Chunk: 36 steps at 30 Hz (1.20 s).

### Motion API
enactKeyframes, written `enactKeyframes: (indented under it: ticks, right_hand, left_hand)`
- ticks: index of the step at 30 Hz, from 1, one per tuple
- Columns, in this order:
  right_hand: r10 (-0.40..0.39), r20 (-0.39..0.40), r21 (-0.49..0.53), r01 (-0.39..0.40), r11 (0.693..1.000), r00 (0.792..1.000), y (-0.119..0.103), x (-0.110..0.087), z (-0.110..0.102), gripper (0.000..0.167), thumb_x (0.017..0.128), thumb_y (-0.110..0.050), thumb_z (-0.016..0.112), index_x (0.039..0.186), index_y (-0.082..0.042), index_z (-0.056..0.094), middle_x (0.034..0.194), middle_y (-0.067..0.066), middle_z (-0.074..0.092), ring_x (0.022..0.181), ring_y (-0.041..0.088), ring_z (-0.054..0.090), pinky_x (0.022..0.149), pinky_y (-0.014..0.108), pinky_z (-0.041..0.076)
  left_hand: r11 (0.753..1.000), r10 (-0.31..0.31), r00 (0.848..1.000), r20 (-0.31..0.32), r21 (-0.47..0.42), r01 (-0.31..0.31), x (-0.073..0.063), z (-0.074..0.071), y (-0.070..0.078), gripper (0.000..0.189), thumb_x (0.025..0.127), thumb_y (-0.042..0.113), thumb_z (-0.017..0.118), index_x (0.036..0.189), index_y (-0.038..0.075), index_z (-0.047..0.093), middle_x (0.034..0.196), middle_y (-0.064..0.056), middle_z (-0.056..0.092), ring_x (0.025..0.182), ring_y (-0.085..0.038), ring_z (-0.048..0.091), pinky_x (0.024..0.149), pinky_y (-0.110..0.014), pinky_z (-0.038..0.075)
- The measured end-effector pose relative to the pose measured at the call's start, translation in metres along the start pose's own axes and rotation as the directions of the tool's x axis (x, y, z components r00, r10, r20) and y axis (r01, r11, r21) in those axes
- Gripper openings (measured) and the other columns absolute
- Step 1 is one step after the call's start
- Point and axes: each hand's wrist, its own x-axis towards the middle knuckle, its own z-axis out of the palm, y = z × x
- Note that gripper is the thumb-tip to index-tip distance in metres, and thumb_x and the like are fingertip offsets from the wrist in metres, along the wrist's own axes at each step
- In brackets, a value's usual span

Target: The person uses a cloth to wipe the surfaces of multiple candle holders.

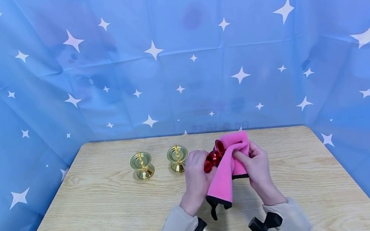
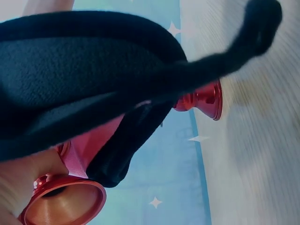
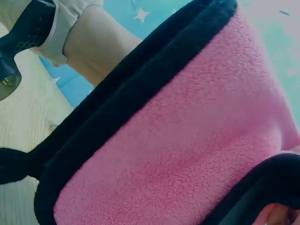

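Note:
In the head view my left hand [image 1: 197, 172] grips a shiny red stand [image 1: 214, 159] with rounded bulges and a flared end. One flared hollow end of the red stand [image 2: 65, 201] shows in the left wrist view, beside the fingers. A pink towel [image 1: 223, 178] with black edging and a hanging loop drapes over part of the stand. The right hand [image 1: 257, 164] pinches the towel against the stand's far side. Up close, the towel [image 3: 178, 126] fills most of the right wrist view and hides the right fingertips.
Two brass candle holders, a left one [image 1: 143, 165] and a right one [image 1: 177, 157], stand upright on the wooden table [image 1: 96, 211], the right one close to the left hand. A blue star-patterned curtain [image 1: 200, 71] rises behind the table and along both sides.

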Motion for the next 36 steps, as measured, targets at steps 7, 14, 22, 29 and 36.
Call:
enactKeyframes:
  ticks: [7,14,22,29,36]
  right_hand:
    - [-0.052,-0.031,0.063,0.054,0.997,0.998,-0.001,0.003,-0.005,0.024,0.079,0.009,0.065,0.071,-0.014,0.064,0.057,-0.002,0.048,0.051,0.006,0.048,0.045,0.017,0.041]
    - [-0.155,-0.094,0.188,0.17,0.967,0.983,-0.001,0.006,-0.01,0.025,0.079,0.012,0.063,0.08,-0.013,0.069,0.06,-0.001,0.056,0.054,0.007,0.054,0.048,0.017,0.045]
    - [-0.116,-0.104,0.269,0.141,0.953,0.988,0.001,0.006,-0.016,0.025,0.082,0.011,0.06,0.073,-0.011,0.066,0.061,-0.002,0.058,0.054,0.005,0.056,0.049,0.016,0.046]
    - [-0.005,0.026,0.123,0.001,0.992,1.0,0.005,0.002,-0.013,0.025,0.083,0.005,0.064,0.08,-0.019,0.069,0.066,-0.002,0.059,0.058,0.007,0.059,0.052,0.019,0.048]
    - [0.006,0.063,-0.031,-0.004,1.0,0.998,0.007,0.002,-0.009,0.02,0.082,0.0,0.067,0.077,-0.019,0.069,0.067,0.0,0.057,0.06,0.008,0.055,0.051,0.019,0.047]
  left_hand:
    - [1.0,0.013,1.0,-0.006,-0.006,-0.013,0.002,-0.001,0.001,0.032,0.057,-0.001,0.079,0.082,0.006,0.06,0.08,-0.004,0.061,0.081,-0.02,0.055,0.072,-0.03,0.047]
    - [0.999,-0.003,1.0,-0.008,-0.035,0.003,0.0,-0.002,0.0,0.031,0.056,0.001,0.075,0.08,0.007,0.058,0.078,-0.002,0.059,0.082,-0.021,0.055,0.074,-0.031,0.046]
    - [0.995,-0.077,0.997,-0.012,-0.066,0.076,0.001,-0.005,-0.003,0.029,0.057,0.0,0.073,0.083,0.006,0.061,0.08,-0.003,0.062,0.084,-0.019,0.055,0.075,-0.03,0.047]
    - [0.993,-0.091,0.996,-0.006,-0.072,0.091,0.006,-0.007,0.002,0.03,0.06,0.002,0.077,0.086,0.006,0.062,0.083,-0.004,0.064,0.086,-0.02,0.055,0.077,-0.031,0.047]
    - [0.998,-0.057,0.998,-0.005,-0.023,0.057,0.006,-0.005,0.003,0.029,0.057,0.0,0.074,0.082,0.007,0.061,0.08,-0.003,0.061,0.083,-0.019,0.053,0.074,-0.031,0.045]
